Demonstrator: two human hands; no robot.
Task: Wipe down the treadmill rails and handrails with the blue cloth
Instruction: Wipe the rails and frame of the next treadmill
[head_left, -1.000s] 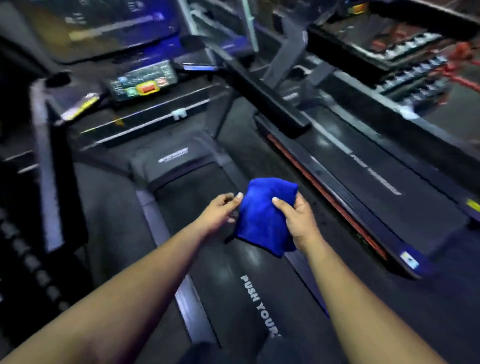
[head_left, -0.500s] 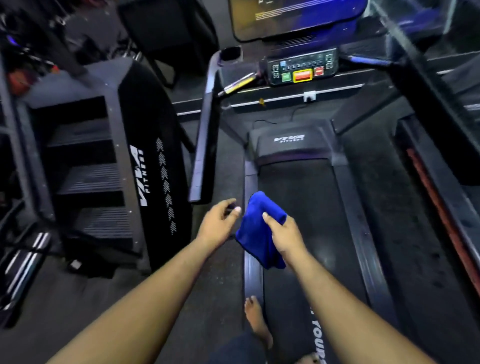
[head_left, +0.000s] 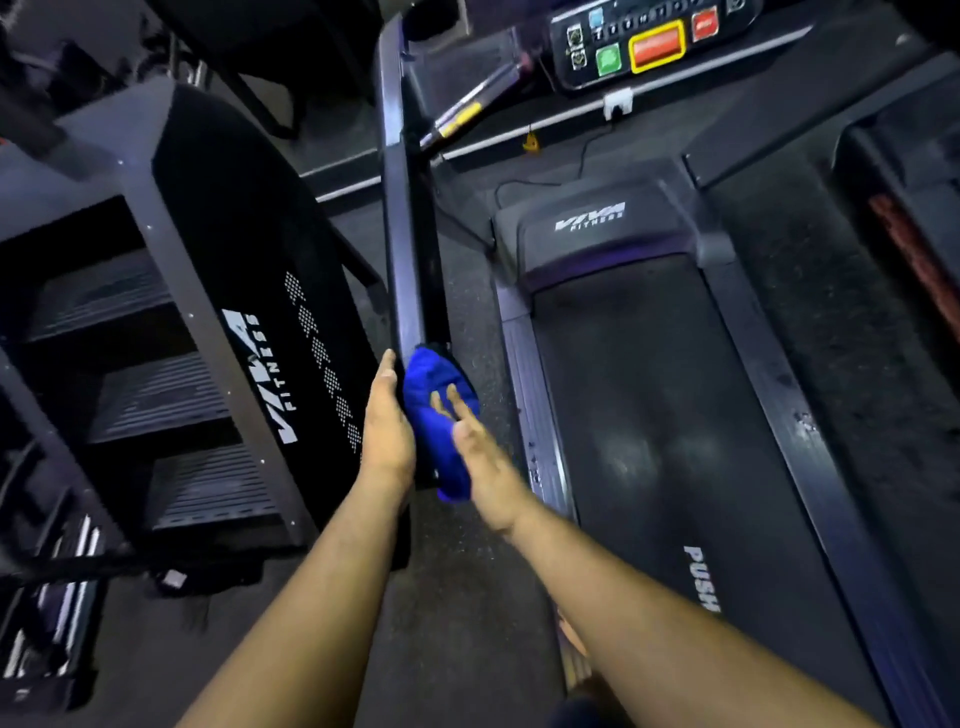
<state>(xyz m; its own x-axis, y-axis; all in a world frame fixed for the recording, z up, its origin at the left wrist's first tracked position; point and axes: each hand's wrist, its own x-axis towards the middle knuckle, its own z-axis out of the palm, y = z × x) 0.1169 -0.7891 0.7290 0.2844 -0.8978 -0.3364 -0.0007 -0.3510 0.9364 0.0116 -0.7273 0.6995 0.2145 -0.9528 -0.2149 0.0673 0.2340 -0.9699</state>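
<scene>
I had the blue cloth (head_left: 434, 410) bunched over the near end of the left handrail (head_left: 410, 249), which ran off toward twelve o'clock. My right hand (head_left: 480, 457) pressed flat on the cloth, fingers straight, clasping nothing; my left hand (head_left: 387, 421) lay against the rail's nine o'clock side, its grip hidden, so I cannot tell. I judged the handrail wipe just starting; next, slide the cloth up toward the console (head_left: 639, 41).

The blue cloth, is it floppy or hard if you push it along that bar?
Probably floppy: the blue cloth bunches into soft folds around the end of the left handrail. It likely weighs little, since the right hand steadies it with straight fingers alone. Its fuzzy surface should drag rather than slip, though it could slide off without the left hand alongside.
</scene>
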